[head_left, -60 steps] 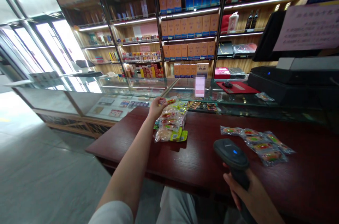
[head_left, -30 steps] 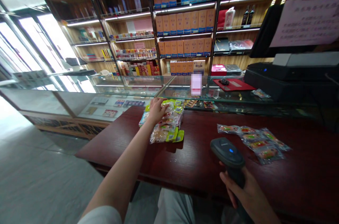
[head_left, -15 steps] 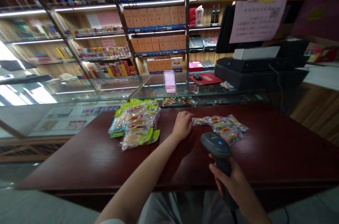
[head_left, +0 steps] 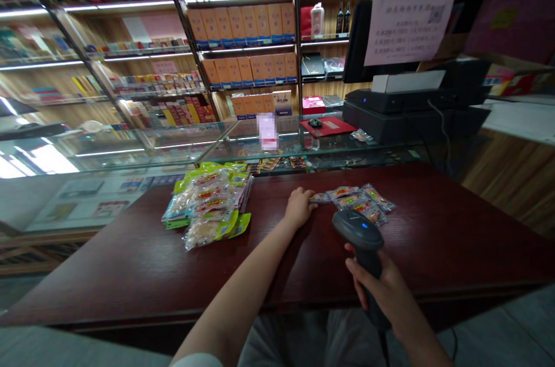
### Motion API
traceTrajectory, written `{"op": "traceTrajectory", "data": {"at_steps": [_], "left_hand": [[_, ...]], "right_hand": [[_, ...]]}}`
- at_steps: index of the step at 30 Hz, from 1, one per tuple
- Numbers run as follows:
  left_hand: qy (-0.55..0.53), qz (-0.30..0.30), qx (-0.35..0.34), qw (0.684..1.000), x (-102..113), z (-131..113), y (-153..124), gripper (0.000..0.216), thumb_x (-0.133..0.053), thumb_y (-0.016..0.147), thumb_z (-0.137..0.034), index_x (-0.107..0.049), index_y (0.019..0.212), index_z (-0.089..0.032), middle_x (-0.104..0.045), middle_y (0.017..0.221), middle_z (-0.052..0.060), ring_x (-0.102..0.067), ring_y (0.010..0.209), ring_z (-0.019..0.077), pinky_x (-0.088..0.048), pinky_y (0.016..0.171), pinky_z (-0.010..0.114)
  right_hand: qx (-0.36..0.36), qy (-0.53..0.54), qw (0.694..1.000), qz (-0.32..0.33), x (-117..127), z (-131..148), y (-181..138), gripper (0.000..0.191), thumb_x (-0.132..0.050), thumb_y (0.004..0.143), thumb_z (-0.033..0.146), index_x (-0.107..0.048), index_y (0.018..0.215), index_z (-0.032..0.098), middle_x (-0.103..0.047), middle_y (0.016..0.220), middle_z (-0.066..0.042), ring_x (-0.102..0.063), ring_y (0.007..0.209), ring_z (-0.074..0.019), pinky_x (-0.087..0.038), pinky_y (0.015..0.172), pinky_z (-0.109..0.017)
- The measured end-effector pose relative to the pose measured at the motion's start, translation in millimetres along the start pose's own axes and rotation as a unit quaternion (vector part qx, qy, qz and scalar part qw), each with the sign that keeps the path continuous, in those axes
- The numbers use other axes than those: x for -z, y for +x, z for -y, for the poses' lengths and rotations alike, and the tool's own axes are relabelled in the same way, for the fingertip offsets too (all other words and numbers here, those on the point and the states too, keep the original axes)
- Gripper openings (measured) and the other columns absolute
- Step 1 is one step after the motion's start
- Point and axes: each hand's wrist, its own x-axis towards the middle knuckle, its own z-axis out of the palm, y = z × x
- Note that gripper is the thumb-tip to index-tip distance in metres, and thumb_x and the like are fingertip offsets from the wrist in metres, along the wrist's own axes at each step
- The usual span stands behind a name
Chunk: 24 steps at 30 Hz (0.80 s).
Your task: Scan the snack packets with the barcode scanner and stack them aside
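My left hand (head_left: 300,208) rests at the middle of the dark red table, its fingers closed on the near end of a small clear snack packet (head_left: 321,198). Right of that packet lies a group of similar snack packets (head_left: 356,200), flat on the wood. My right hand (head_left: 381,286) is wrapped round the handle of a black barcode scanner (head_left: 359,229) with a blue light on top. The scanner's head is held above the table, just in front of the group. To the left sits a pile of larger green-and-clear snack bags (head_left: 212,199).
A glass display counter (head_left: 195,147) runs behind the table (head_left: 143,274). On it are a mouse (head_left: 315,123) on a red mat, and a monitor (head_left: 358,37) with a pink notice above a black cash drawer (head_left: 385,121). Shelves of boxed bottles (head_left: 249,26) stand behind.
The view has turned slightly right. My left hand has moved right relative to the table and onto the small snack packet. The scanner has also shifted a little right in my right hand.
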Motion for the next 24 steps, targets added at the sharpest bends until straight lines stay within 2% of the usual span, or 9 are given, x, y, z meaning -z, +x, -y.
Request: {"op": "traceTrajectory", "data": {"at_steps": [3,6,9,13,16,18,21,24], "left_hand": [[-0.027,-0.036,0.016,0.999,10,12,-11,0.047,-0.078,0.069,-0.025,-0.064,0.113,-0.018,-0.058,0.106,0.009,-0.057,0.101,0.0252,-0.045,0.090,0.036],[-0.094,-0.059,0.026,0.993,15,23,-23,0.046,-0.083,0.063,-0.026,-0.066,0.105,-0.020,-0.057,0.101,0.006,-0.058,0.093,0.0218,-0.047,0.081,0.032],[-0.175,-0.088,0.021,0.980,14,33,-33,0.039,-0.083,0.062,-0.031,-0.070,0.097,-0.021,-0.057,0.092,0.004,-0.058,0.088,0.0198,-0.047,0.078,0.030],[-0.265,-0.151,0.042,0.951,9,43,-38,0.032,-0.080,0.066,-0.030,-0.072,0.095,-0.021,-0.062,0.089,0.004,-0.058,0.089,0.0207,-0.046,0.082,0.034],[-0.345,-0.183,0.073,0.918,8,45,-38,0.036,-0.079,0.063,-0.023,-0.070,0.097,-0.020,-0.065,0.091,0.005,-0.060,0.088,0.0204,-0.046,0.082,0.034],[-0.402,-0.202,0.105,0.887,8,45,-37,0.050,-0.081,0.057,-0.020,-0.065,0.104,-0.018,-0.065,0.088,0.004,-0.061,0.082,0.0188,-0.048,0.077,0.032],[-0.487,-0.225,0.151,0.830,9,46,-36,0.069,-0.083,0.050,-0.019,-0.055,0.113,-0.017,-0.062,0.079,0.000,-0.061,0.074,0.0165,-0.048,0.071,0.029],[-0.569,-0.229,0.166,0.772,11,49,-36,0.069,-0.084,0.050,-0.025,-0.051,0.111,-0.017,-0.063,0.081,0.001,-0.063,0.075,0.0158,-0.049,0.072,0.029]], "right_hand": [[-0.005,0.006,1.000,0.019,-4,3,5,0.052,-0.071,0.074,0.051,-0.055,0.108,0.014,-0.049,0.044,0.010,-0.040,0.031,-0.0075,-0.033,0.030,-0.018],[0.000,0.007,0.999,0.034,-12,7,11,0.051,-0.072,0.074,0.049,-0.055,0.107,0.015,-0.050,0.045,0.010,-0.042,0.032,-0.0076,-0.035,0.031,-0.018],[-0.001,0.008,0.999,0.042,-20,12,20,0.049,-0.073,0.073,0.047,-0.054,0.106,0.016,-0.052,0.049,0.010,-0.043,0.032,-0.0072,-0.036,0.030,-0.018],[-0.003,0.035,0.997,0.074,-31,19,38,0.047,-0.075,0.071,0.046,-0.054,0.103,0.018,-0.051,0.047,0.011,-0.044,0.032,-0.0075,-0.037,0.029,-0.017],[0.007,0.063,0.994,0.084,-37,26,54,0.046,-0.078,0.069,0.044,-0.055,0.100,0.019,-0.053,0.049,0.011,-0.043,0.031,-0.0064,-0.036,0.029,-0.016],[0.012,0.080,0.993,0.088,-40,31,65,0.044,-0.079,0.067,0.043,-0.056,0.096,0.020,-0.053,0.051,0.011,-0.043,0.032,-0.0061,-0.036,0.029,-0.016],[0.023,0.090,0.990,0.108,-45,40,82,0.042,-0.080,0.066,0.042,-0.057,0.093,0.020,-0.054,0.052,0.010,-0.045,0.033,-0.0070,-0.037,0.029,-0.017],[0.027,0.097,0.988,0.121,-49,46,98,0.040,-0.080,0.066,0.041,-0.058,0.091,0.020,-0.055,0.053,0.009,-0.045,0.034,-0.0069,-0.037,0.030,-0.017]]}}
